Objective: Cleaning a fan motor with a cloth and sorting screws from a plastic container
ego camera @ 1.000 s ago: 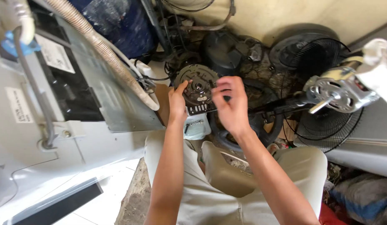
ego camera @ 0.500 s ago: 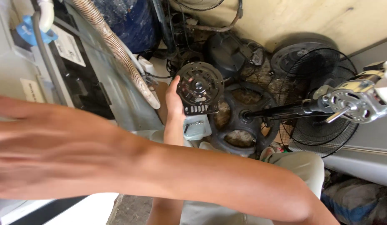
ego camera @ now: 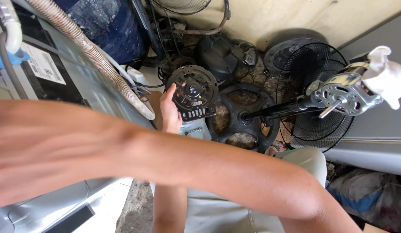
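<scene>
Round black fan motor cover (ego camera: 193,92) held up in my left hand (ego camera: 169,108), above my lap.

My left fingers (ego camera: 171,89) pinch its left rim, clenched on it alone; my right arm (ego camera: 166,164) sweeps blurred across the view toward the left, its hand out of frame, so I cannot tell those fingers' state; beyond stand the black fan base (ego camera: 241,118), the bare motor (ego camera: 345,92) on its pole and the wire guard (ego camera: 314,97); with one-sided grip, I judge the cover could tip and drop.
</scene>
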